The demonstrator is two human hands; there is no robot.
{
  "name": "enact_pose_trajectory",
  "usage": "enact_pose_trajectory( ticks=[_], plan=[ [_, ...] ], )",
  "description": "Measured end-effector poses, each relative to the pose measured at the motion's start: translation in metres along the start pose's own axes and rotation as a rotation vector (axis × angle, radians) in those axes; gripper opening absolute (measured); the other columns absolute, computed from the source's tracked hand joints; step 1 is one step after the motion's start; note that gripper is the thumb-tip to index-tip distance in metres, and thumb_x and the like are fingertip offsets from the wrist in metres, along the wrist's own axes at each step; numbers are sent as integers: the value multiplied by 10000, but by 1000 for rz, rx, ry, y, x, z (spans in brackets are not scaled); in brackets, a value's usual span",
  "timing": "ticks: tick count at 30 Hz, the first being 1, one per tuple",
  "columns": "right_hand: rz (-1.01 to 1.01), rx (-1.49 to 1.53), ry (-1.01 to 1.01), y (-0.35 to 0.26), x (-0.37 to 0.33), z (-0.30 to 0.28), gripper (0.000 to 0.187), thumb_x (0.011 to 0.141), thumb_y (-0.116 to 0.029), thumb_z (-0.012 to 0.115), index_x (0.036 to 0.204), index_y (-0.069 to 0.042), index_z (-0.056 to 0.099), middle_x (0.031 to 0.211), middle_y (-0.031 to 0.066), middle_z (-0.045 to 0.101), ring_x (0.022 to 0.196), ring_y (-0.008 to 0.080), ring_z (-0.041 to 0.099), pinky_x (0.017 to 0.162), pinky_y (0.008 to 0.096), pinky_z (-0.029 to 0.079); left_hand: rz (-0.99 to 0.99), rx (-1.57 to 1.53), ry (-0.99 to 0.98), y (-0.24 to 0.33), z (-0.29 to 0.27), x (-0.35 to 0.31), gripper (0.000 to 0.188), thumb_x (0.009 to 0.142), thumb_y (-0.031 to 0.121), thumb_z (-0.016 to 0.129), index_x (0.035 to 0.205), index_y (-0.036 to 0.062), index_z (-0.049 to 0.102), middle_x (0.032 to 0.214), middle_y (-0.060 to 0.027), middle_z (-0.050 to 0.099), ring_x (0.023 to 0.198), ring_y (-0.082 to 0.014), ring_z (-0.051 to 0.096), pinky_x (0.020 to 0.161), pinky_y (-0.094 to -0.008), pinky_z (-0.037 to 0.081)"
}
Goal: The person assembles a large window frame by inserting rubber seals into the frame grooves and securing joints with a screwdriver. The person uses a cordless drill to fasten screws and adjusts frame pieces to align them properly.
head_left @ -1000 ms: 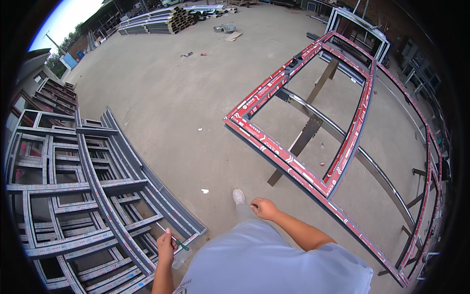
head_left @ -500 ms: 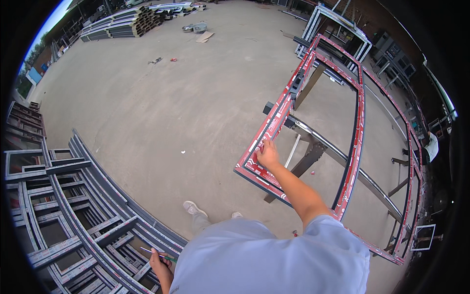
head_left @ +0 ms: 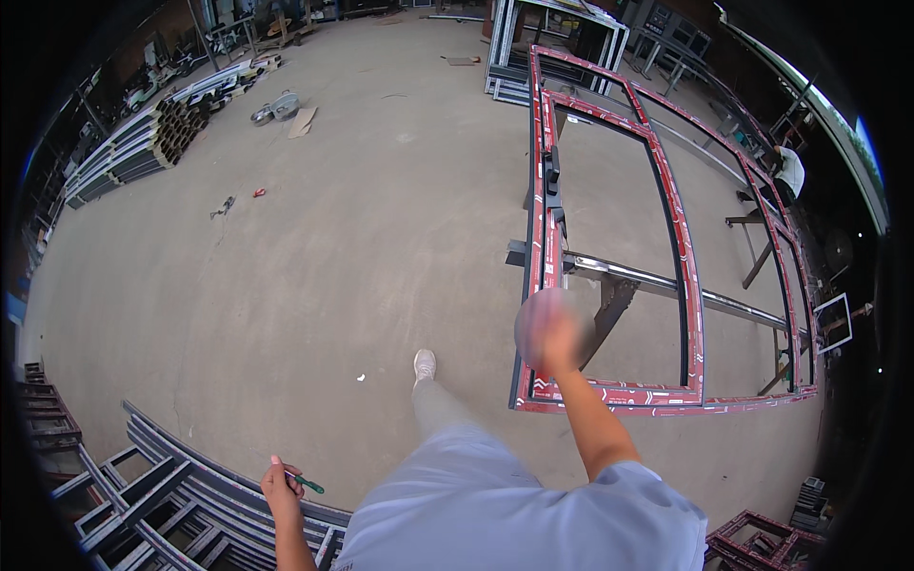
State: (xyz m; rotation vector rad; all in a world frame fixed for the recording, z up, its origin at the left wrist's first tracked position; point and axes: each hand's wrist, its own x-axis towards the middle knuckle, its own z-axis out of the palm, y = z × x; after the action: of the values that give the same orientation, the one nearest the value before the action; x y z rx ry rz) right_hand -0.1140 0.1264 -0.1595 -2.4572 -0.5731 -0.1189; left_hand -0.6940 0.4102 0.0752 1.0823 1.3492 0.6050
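Note:
A large window frame (head_left: 692, 295), wrapped in red printed film, lies raised off the ground on my right. My right hand (head_left: 560, 344) is over its near left corner; a blur covers the fingers, so I cannot see whether they grip or only touch it. Dark hardware (head_left: 552, 176) is on the frame's left side, farther up. Held low on my left is a thin screwdriver-like tool with a green end (head_left: 310, 485), my left hand (head_left: 278, 487) closed around its middle.
A shiny metal beam (head_left: 628, 271) supports the red frame. Stacked grey frames (head_left: 181, 495) lie at lower left. Bundled profiles (head_left: 143, 143) and metal basins (head_left: 283, 105) are at far left. Another person (head_left: 788, 171) is at the far right. More frames (head_left: 762, 542) sit at lower right.
My view has swung to the right, and one foot has stepped forward. My right hand stays near the frame's corner. My left hand, with the tool, has come up away from the stacked frames.

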Motion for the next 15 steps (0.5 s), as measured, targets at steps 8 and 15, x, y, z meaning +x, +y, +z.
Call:
enact_pose_trajectory(
  ticks=[8, 15],
  plan=[
    [86, -55, 253, -54, 163, 40, 719, 835, -224, 733, 1437, 27, 430, 1454, 253, 448, 1339, 449, 422, 1132, 541, 332, -59, -60, -51, 98, 125, 140, 567, 1065, 484, 509, 742, 21, 557, 553, 41, 344, 441, -62, 305, 418, -240, 205],
    [540, -100, 180, -43, 275, 96, 820, 831, -307, 750, 1492, 5, 377, 1447, 254, 449, 1336, 438, 425, 1131, 549, 324, 19, 56, -221, 206, 213, 251, 574, 1068, 482, 501, 780, -8, 580, 567, 39, 343, 456, -65, 301, 433, -247, 206]
  ],
)
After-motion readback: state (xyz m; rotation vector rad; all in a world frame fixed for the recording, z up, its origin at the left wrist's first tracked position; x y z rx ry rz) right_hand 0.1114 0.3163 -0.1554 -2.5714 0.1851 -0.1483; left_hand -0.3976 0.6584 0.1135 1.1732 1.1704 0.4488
